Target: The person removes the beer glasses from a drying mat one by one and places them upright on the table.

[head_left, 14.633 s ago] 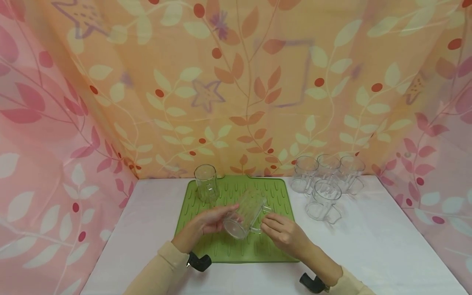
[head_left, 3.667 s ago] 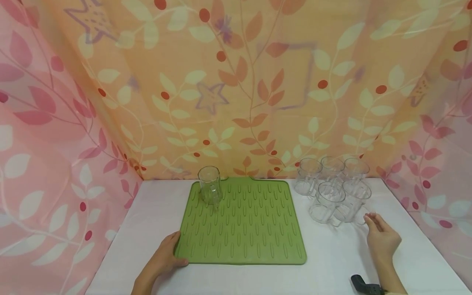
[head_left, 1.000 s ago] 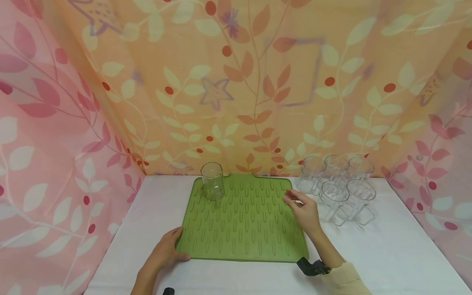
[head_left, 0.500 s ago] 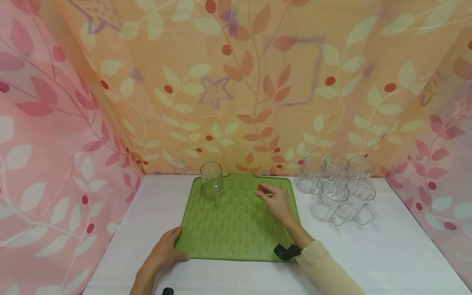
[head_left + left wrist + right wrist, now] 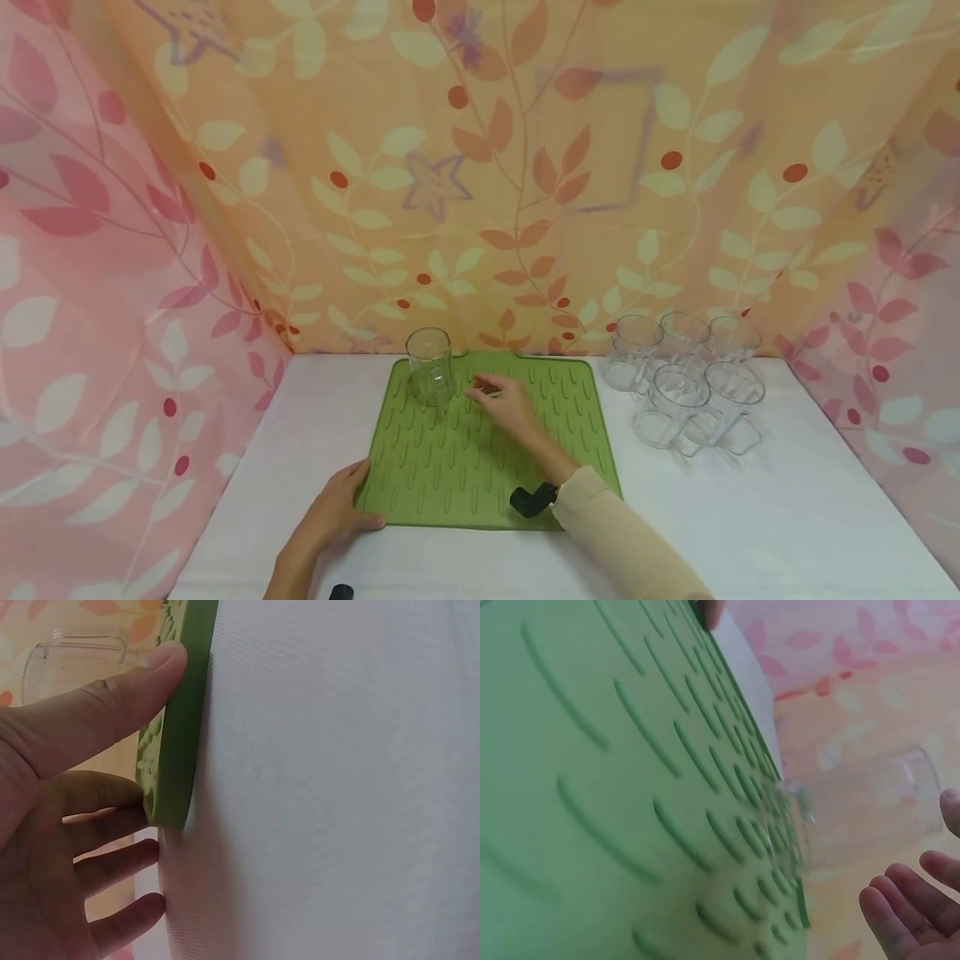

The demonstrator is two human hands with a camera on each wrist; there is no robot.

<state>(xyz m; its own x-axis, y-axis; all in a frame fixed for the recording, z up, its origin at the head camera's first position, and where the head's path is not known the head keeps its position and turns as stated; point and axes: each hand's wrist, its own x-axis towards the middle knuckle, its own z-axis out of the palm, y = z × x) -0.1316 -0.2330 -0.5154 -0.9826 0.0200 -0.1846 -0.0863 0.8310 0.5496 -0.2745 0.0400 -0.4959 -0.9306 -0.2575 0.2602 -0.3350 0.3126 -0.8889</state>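
Note:
A clear glass mug (image 5: 430,367) stands at the far-left corner of the green ridged mat (image 5: 487,500), its handle toward the front. My right hand (image 5: 508,406) hovers over the mat just right of this mug, fingers partly bent and holding nothing. In the right wrist view the spread fingertips (image 5: 885,907) are close to the mug but apart from it. My left hand (image 5: 339,505) rests at the mat's near-left corner. There the thumb (image 5: 161,664) lies along the front edge and the fingers extend along the left side.
Several clear glass mugs stand grouped on the white table at the right, including a front-left mug (image 5: 678,400) and a front-right mug (image 5: 733,396). A patterned orange curtain (image 5: 502,208) hangs behind, with pink cloth (image 5: 97,350) at the sides.
Earlier both hands held a mug above the mat; it now appears among the right-hand mugs. My right hand has since swept left across the mat. My left hand keeps its place at the corner.

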